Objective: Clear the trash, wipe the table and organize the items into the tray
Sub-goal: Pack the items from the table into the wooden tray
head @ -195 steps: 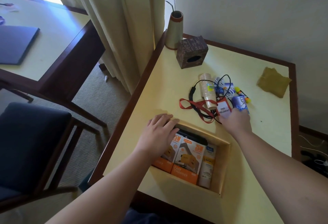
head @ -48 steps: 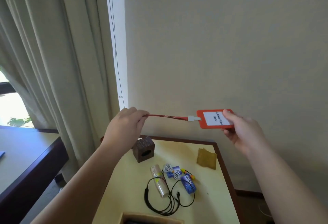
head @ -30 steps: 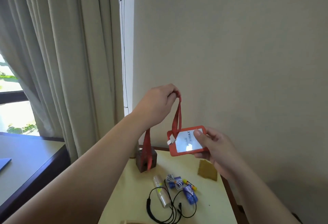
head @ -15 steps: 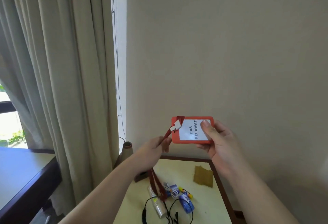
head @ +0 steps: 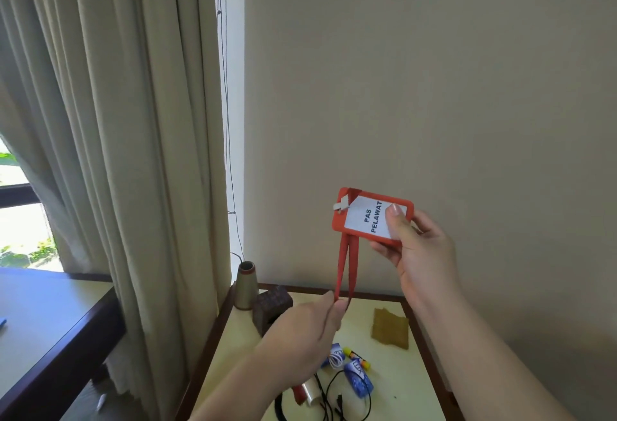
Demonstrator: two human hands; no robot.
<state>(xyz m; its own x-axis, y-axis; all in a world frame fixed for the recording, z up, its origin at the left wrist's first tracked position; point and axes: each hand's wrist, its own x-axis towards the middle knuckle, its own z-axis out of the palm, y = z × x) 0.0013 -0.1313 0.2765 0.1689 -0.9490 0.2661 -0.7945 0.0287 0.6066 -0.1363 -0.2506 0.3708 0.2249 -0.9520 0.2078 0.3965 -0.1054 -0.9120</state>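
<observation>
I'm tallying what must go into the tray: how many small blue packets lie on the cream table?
2 visible: one blue packet beside the black cable, another partly hidden behind the left hand. More may lie under that hand.

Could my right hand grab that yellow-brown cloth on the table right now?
Probably not yet: the right hand is gripping the red badge holder. The cloth lies uncovered near the table's far right edge, so once the badge is set down the way looks free.
</observation>
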